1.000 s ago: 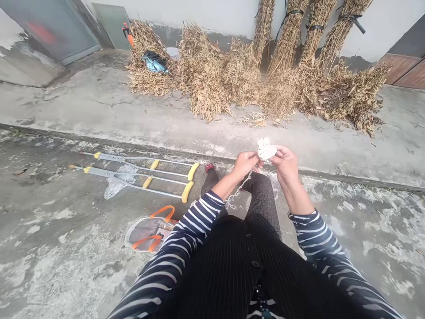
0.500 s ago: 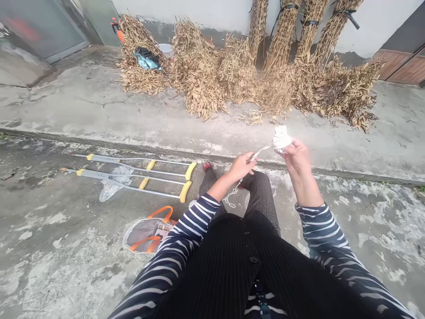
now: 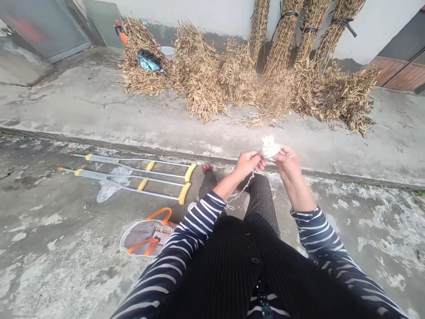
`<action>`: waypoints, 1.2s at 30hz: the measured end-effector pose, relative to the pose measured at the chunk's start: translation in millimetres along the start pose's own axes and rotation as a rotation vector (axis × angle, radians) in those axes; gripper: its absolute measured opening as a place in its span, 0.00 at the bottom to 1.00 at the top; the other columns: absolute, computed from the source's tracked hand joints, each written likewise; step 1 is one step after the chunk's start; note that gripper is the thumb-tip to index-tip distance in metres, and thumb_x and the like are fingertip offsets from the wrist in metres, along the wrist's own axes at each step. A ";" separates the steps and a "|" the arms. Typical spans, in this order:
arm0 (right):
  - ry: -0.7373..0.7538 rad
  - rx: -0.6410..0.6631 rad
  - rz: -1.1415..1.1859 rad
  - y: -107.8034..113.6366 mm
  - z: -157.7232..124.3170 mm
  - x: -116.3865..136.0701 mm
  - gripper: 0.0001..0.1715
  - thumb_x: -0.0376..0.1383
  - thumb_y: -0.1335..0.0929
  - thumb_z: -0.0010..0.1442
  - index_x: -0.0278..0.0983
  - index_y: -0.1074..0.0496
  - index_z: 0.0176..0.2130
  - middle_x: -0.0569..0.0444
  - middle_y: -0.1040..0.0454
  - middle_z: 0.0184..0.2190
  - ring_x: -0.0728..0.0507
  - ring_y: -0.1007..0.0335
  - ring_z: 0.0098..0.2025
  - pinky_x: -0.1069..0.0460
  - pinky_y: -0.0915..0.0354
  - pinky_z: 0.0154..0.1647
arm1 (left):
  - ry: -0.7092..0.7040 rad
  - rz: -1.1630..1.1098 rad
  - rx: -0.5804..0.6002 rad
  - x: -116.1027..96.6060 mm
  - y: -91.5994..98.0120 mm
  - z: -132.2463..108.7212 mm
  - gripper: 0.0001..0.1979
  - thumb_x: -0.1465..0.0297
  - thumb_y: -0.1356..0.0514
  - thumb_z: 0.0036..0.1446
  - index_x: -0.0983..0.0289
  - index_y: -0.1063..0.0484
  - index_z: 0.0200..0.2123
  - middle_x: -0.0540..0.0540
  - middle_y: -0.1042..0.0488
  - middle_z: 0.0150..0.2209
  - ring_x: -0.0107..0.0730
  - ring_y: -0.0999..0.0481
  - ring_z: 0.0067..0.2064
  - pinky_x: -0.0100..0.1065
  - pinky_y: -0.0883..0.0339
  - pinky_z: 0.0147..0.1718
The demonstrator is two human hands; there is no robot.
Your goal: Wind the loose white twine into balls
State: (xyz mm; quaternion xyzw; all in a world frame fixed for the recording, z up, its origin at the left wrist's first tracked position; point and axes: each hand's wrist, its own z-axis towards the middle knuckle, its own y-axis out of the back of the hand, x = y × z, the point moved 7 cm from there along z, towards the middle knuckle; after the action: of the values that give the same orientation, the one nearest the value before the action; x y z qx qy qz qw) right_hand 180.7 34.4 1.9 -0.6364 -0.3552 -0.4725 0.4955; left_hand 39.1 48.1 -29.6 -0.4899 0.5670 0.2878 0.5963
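A wound bundle of white cord [image 3: 270, 147] is held up in front of me over the concrete ledge. My right hand [image 3: 288, 160] is closed on its right side, fingers pinching it. Right beside the bundle, my left hand [image 3: 248, 164] is closed with the cord's strand passing through its fingers. The loose tail of the cord [image 3: 244, 194] hangs below that hand, past my dark trousers, in a loose tangle near my knees.
Two crutches [image 3: 146, 169] with yellow pads lie on the ground to the left, over clear plastic [image 3: 113, 188]. A bag with orange handles [image 3: 142, 235] stands nearer me. Dried plant bundles [image 3: 206, 75] line the wall beyond the raised ledge [image 3: 133, 119].
My hands have come together: the right hand with the bundle has moved left and slightly down, the left hand a little right. The straight stretch of cord between them has closed up.
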 end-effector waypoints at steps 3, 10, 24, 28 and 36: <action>0.001 -0.002 -0.001 -3.4 -2.7 -0.1 0.21 0.31 0.20 0.32 0.39 0.20 0.31 0.55 0.16 0.29 0.44 0.22 0.30 0.51 0.26 0.30 | 0.047 -0.004 -0.034 3.0 4.1 -0.8 0.09 0.78 0.44 0.62 0.70 0.26 0.30 0.52 0.24 0.26 0.22 0.25 0.24 0.23 0.32 0.21; 0.007 -0.028 -0.013 -10.5 -11.5 3.9 0.22 0.32 0.19 0.30 0.38 0.20 0.31 0.54 0.16 0.29 0.45 0.23 0.28 0.53 0.31 0.27 | 0.107 0.086 -0.094 18.9 13.0 8.5 0.12 0.78 0.45 0.59 0.69 0.28 0.25 0.53 0.25 0.25 0.23 0.26 0.24 0.24 0.33 0.21; 0.086 -0.064 -0.070 6.1 2.9 1.4 0.22 0.33 0.19 0.33 0.38 0.21 0.33 0.53 0.17 0.32 0.43 0.21 0.33 0.47 0.24 0.36 | -0.055 0.247 0.035 15.3 6.4 -10.0 0.12 0.81 0.47 0.55 0.68 0.25 0.27 0.55 0.21 0.30 0.24 0.24 0.29 0.23 0.31 0.26; 0.201 -0.074 -0.102 -0.2 5.0 4.2 0.21 0.35 0.19 0.33 0.37 0.21 0.32 0.54 0.17 0.32 0.44 0.22 0.35 0.49 0.25 0.38 | -0.094 0.179 -0.002 11.8 10.6 -12.2 0.12 0.82 0.47 0.55 0.69 0.25 0.26 0.56 0.18 0.36 0.22 0.22 0.32 0.23 0.28 0.33; 0.156 0.015 -0.101 -10.0 -1.1 3.8 0.25 0.36 0.19 0.34 0.38 0.23 0.35 0.55 0.18 0.33 0.43 0.21 0.36 0.48 0.23 0.38 | 0.007 0.108 -0.021 20.6 18.5 -10.7 0.11 0.68 0.42 0.64 0.69 0.26 0.32 0.49 0.26 0.20 0.21 0.31 0.16 0.24 0.38 0.19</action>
State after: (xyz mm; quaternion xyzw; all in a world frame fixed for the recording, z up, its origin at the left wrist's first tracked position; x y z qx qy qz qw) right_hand 172.3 35.9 8.5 -0.5752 -0.3505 -0.5425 0.5020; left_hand 22.2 40.6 -52.8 -0.4659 0.5916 0.3239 0.5727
